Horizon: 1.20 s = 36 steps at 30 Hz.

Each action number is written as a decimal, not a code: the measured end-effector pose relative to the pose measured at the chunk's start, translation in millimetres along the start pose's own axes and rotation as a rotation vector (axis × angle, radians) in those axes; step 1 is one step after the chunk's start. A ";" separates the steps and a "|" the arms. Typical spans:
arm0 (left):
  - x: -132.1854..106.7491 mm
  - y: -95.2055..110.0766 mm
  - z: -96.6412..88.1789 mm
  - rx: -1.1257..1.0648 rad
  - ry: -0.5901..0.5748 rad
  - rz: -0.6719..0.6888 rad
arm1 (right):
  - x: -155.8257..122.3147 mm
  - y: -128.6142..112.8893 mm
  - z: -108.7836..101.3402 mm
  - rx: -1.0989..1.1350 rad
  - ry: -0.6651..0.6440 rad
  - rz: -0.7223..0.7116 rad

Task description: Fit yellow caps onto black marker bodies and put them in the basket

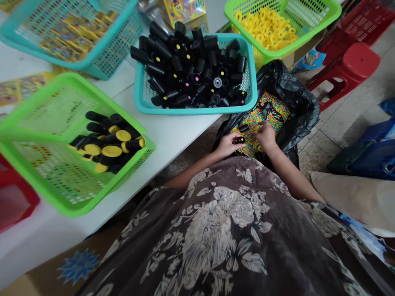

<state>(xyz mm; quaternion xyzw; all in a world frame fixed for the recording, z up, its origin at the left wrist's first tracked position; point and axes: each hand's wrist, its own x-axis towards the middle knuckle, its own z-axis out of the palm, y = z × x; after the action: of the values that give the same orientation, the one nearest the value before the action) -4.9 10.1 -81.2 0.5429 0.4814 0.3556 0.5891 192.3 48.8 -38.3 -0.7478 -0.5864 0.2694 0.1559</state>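
Note:
My left hand (pixel 228 145) holds a small black plastic cap (pixel 240 140) with a yellow centre between its fingers. My right hand (pixel 265 136) is just to the right, its fingertips pinched low over a heap of tiny multicoloured beads (pixel 262 117). Whether those fingertips hold anything is hidden. The beads lie inside a black plastic bag (pixel 304 111) in my lap area. Another black cylinder (pixel 243 128) rests on the beads between my hands.
On the white table (pixel 173 135) to the left stand a teal basket (pixel 194 72) of black tubes and a green basket (pixel 77 144) of black tubes with yellow caps. Further baskets hold yellow rings and printed cards. Red stools stand at right.

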 end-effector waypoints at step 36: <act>-3.5 55.0 10.3 -0.136 -0.097 -0.166 | -50.3 -23.2 7.4 1.005 -0.137 0.129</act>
<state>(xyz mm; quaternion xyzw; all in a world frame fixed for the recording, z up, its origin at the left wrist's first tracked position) 9.6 12.4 -27.1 0.4762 0.4705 0.3108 0.6747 161.2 6.0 -20.4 -0.5959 -0.3458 0.5756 0.4404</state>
